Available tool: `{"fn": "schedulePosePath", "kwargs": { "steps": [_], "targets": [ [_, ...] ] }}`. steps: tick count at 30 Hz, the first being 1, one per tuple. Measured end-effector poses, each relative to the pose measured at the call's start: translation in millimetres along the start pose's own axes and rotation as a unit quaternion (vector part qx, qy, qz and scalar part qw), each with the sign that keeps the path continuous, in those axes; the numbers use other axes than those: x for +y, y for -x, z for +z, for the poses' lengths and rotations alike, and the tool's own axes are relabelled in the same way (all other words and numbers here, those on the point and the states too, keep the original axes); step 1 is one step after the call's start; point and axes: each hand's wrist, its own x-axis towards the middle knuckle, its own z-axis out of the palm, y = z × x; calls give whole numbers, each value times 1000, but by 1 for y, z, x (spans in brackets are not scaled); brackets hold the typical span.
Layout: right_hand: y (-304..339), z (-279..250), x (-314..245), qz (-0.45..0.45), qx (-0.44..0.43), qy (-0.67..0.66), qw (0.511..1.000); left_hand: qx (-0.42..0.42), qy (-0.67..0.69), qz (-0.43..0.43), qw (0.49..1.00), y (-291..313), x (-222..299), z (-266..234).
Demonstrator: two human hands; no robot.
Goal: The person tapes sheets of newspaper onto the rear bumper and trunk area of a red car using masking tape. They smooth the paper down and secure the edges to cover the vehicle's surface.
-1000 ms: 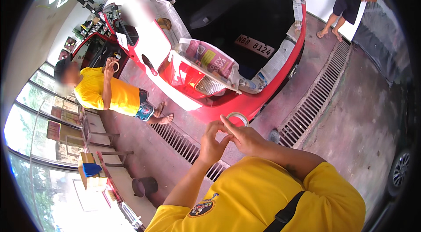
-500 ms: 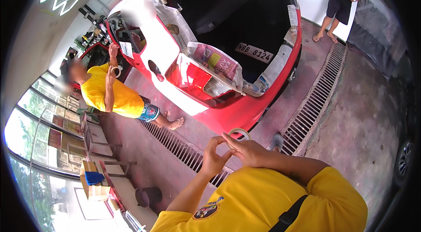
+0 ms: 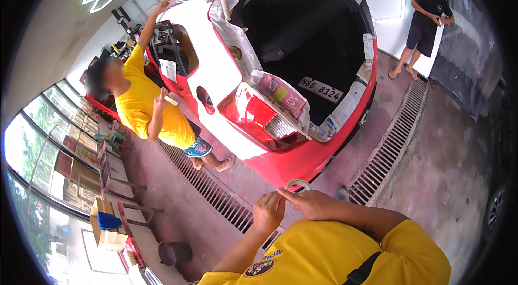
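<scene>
My right hand (image 3: pixel 313 204) holds a pale roll of masking tape (image 3: pixel 306 183), whose rim shows above the knuckles, with the forefinger pointing left. Beside those fingertips my left hand (image 3: pixel 268 211) is closed, thumb and fingers pressed together. Whatever it may pinch is hidden. Beyond both hands stands a red and white car (image 3: pixel 280 169), its rear open. Newspaper and a pink printed sheet (image 3: pixel 280 93) are taped around the tail light (image 3: pixel 245 115) and the opening's edge.
At the car's left side a person in a yellow shirt (image 3: pixel 156 104) reaches up. Another person in dark clothes (image 3: pixel 423 26) stands at the far right wall. Floor grates (image 3: pixel 388 142) run on both sides. At lower left are a cardboard box (image 3: pixel 108 223) and a dark bucket (image 3: pixel 175 253).
My left hand's fingers have closed from a loose ring shape, still beside the right hand. The yellow-shirted person has raised an arm to the car. The view has shifted slightly.
</scene>
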Motion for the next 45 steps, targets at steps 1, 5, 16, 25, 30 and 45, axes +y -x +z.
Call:
{"fn": "schedulePosePath", "kwargs": {
  "steps": [1,5,16,25,30,45],
  "targets": [
    [-1,1,0,-19,11,-6,1000,6,-33,4,999,3,-1,3],
    [-4,-3,-2,-75,20,-32,997,0,21,7,1000,7,-9,14],
    [-21,15,2,-76,-39,-87,992,25,230,-237,944,43,-11,-3],
    [-33,26,2,-80,-82,-88,989,56,23,-148,987,54,-10,-11],
    [-32,20,-8,33,-7,-139,990,-17,-23,-145,989,61,-23,-4],
    [-33,-30,23,11,342,142,929,8,194,-263,945,-12,6,4]
  ]
}}
